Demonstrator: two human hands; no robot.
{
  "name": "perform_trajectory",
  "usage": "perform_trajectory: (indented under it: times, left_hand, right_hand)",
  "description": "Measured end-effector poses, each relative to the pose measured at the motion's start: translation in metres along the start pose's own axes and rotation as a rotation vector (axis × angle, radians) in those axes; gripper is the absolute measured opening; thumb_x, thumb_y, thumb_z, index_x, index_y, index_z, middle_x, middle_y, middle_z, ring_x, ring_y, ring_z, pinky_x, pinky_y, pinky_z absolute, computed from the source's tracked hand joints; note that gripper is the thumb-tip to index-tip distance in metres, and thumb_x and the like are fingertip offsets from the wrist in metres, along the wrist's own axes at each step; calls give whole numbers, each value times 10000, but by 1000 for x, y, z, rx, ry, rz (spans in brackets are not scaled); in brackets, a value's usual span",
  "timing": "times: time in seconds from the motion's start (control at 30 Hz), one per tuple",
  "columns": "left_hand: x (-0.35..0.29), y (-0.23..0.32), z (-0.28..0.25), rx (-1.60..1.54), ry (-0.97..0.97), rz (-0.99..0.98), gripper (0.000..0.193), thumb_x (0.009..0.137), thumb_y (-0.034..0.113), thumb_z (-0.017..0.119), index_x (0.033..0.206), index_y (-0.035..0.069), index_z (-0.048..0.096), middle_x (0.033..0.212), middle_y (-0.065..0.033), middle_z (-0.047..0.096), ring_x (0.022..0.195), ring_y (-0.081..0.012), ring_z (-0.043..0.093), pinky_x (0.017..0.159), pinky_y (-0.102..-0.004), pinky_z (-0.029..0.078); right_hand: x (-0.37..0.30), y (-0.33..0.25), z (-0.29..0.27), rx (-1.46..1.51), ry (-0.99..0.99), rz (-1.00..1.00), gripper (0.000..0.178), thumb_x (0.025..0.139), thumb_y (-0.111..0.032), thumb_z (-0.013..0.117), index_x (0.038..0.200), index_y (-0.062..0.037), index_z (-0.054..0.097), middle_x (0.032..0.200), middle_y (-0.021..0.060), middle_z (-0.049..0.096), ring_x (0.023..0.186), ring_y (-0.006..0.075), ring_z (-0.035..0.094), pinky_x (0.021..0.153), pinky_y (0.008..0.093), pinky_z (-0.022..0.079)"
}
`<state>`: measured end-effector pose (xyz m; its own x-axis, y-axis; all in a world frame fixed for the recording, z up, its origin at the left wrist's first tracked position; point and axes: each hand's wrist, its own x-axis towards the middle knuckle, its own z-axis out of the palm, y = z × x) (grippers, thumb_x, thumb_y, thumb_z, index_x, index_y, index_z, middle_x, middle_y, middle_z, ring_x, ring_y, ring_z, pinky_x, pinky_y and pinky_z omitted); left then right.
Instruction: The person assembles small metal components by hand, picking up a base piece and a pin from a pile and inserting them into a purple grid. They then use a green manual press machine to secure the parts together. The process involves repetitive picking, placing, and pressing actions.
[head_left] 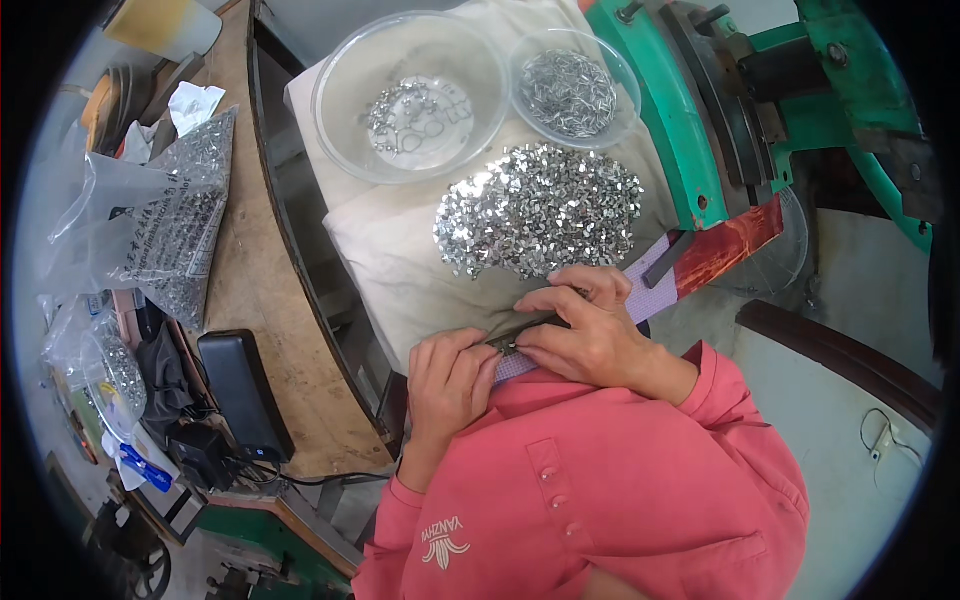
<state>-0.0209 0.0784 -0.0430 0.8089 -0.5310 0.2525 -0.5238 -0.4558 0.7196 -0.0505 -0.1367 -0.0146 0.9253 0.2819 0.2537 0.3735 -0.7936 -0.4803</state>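
Observation:
Close to the near edge of a cloth-covered table, my left hand [447, 382] and my right hand [588, 335] almost meet. The fingertips of both are pinched around a small, dark, narrow piece [510, 345]; the fingers cover most of it, so its kind is unclear. Just beyond my right hand lies a wide heap of small shiny metal pieces [540, 210] on the beige cloth [385, 235]. Behind the heap stand a large clear bowl [345, 120] with a few small metal parts and a smaller clear bowl [627, 115] holding many thin metal pins.
A green press [655, 110] rises at the far right, with a flat dark bar [667, 260] by its base. On the wooden bench [285, 320] at left are a plastic bag of metal parts [185, 215] and a black box [243, 395] with cables.

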Motion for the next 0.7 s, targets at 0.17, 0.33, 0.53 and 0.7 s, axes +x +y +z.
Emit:
perform_trajectory:
  times: [0.17,0.33,0.53,0.7]
  left_hand:
    - [0,0,4,6,19,7,155,762,86,752,891,87,666,993,-42,653,891,-247,615,757,-363,443]
    - [2,-2,2,-5,20,25,146,765,98,753,882,92,666,972,-32,655,878,-238,616,748,-359,441]
    - [5,0,1,23,15,28,132,772,101,747,871,92,659,958,-27,651,871,-231,615,744,-357,441]
    - [4,1,1,55,14,48,126,782,116,741,870,94,654,949,-21,641,871,-223,613,750,-354,436]
  right_hand:
    - [1,0,-2,-2,47,33,164,669,-242,809,795,-222,705,1134,-78,626,1146,228,475,868,417,311]
    - [-2,3,-4,-8,67,62,144,673,-236,809,779,-230,712,1112,-81,633,1143,226,476,860,422,303]
    - [-1,-2,1,9,81,15,131,671,-224,801,767,-223,711,1111,-80,633,1125,225,488,840,425,306]
    - [3,1,-6,-31,60,54,140,674,-217,798,783,-224,711,1118,-74,632,1126,229,490,846,431,307]
